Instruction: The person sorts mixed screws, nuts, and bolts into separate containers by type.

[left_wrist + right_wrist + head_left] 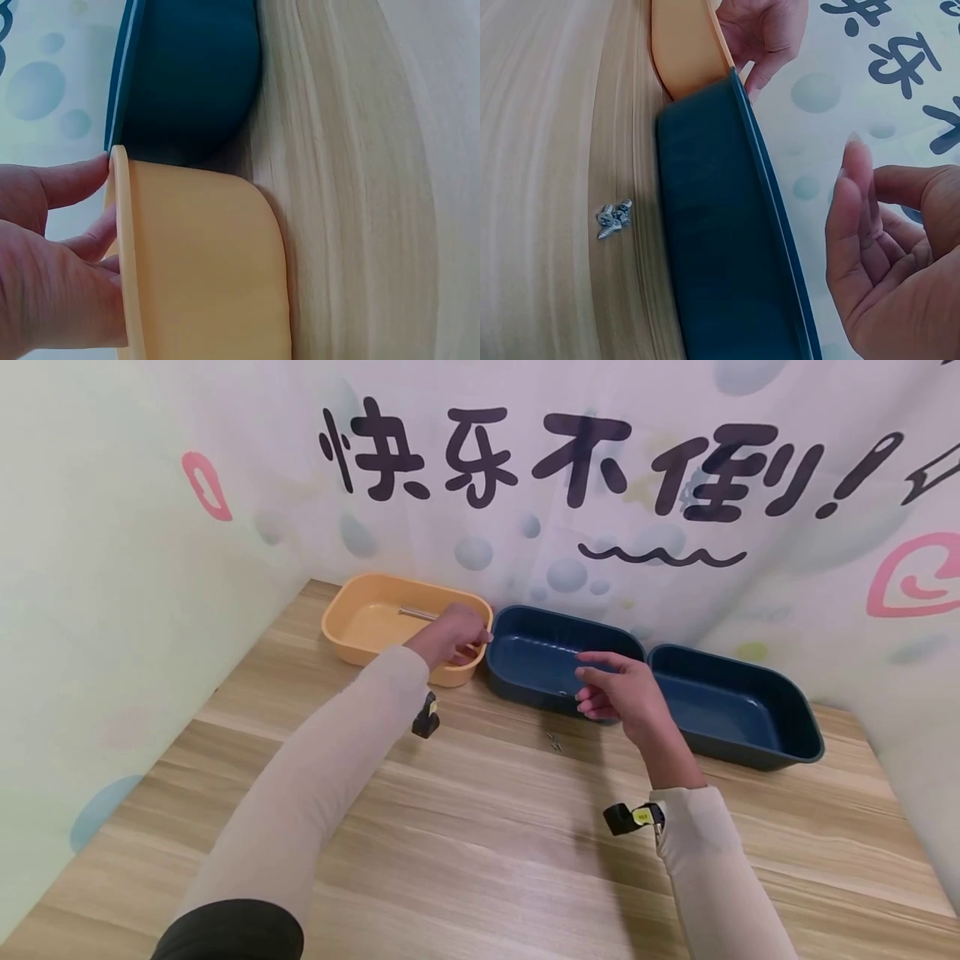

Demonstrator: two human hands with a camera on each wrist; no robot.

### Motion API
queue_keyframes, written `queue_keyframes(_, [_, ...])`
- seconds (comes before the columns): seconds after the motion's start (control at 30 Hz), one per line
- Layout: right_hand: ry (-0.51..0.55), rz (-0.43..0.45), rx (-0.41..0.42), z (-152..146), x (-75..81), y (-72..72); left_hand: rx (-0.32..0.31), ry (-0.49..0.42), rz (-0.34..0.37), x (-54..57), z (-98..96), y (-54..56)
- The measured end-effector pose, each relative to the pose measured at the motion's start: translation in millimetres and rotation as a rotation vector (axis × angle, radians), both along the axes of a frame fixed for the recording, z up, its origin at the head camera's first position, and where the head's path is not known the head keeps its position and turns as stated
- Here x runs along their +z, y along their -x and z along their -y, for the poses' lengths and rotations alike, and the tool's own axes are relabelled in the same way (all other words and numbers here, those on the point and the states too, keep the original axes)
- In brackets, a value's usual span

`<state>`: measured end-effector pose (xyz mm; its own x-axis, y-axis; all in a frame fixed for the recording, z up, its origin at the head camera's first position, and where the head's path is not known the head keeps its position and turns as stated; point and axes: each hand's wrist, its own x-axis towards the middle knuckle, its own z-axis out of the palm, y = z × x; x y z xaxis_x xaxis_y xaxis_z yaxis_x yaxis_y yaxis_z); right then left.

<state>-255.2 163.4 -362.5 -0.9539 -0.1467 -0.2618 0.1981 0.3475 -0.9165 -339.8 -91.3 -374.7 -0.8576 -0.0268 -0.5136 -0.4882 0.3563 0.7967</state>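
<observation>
My left hand (pixel 459 631) reaches over the right end of the orange bin (pixel 352 647), and some of its fingers dip inside. In the left wrist view one finger (pixel 75 184) lies right at the bin's rim, while the other fingertips are hidden behind the wall. A slim metal rod (pixel 412 612) lies in the orange bin, partly covered by that hand. Over the front of the middle blue bin (pixel 525 656) hovers my right hand (pixel 618 693), its fingers loosely bent with nothing between them. Several small silver screws (pixel 613 217) lie in a cluster on the table before this bin.
Another blue bin (pixel 735 706) stands at the right, its end close against the middle one. All the bins line up along a printed cloth backdrop (pixel 450 543) at the back of the wood-grain table (pixel 480 860). A pale wall (pixel 112 610) bounds the left side.
</observation>
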Motion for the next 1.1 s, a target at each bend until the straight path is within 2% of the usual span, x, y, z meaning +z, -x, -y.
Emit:
queue_keyframes(0.27, [-0.007, -0.010, -0.010, -2.9, 5.8, 4.0, 0.011, 0.015, 0.017, 0.3, 0.8, -1.7])
queue_keyframes(0.47, [-0.032, -0.044, -0.017, -14.8, 18.6, 8.1, 0.037, 0.013, -0.023, 7.5, 2.4, -5.3])
queue_keyframes(0.67, [-0.119, -0.098, -0.043, -35.3, 37.5, 12.8, 0.039, 0.051, -0.163, 24.2, 6.5, -14.1])
queue_keyframes(0.8, [-0.202, -0.137, -0.043, -50.7, 49.6, 15.6, 0.026, 0.174, -0.291, 39.6, 8.7, -26.3])
queue_keyframes(0.9, [-0.274, -0.159, -0.046, -62.0, 57.8, 17.7, 0.057, 0.244, -0.399, 50.3, 6.9, -37.6])
queue_keyframes(1.0, [-0.330, -0.172, -0.052, -74.3, 66.1, 18.8, 0.094, 0.197, -0.489, 59.8, 1.4, -50.3])
queue_keyframes(1.1, [-0.384, -0.184, -0.053, -86.5, 73.2, 18.8, 0.083, 0.080, -0.548, 67.4, -5.2, -65.8])
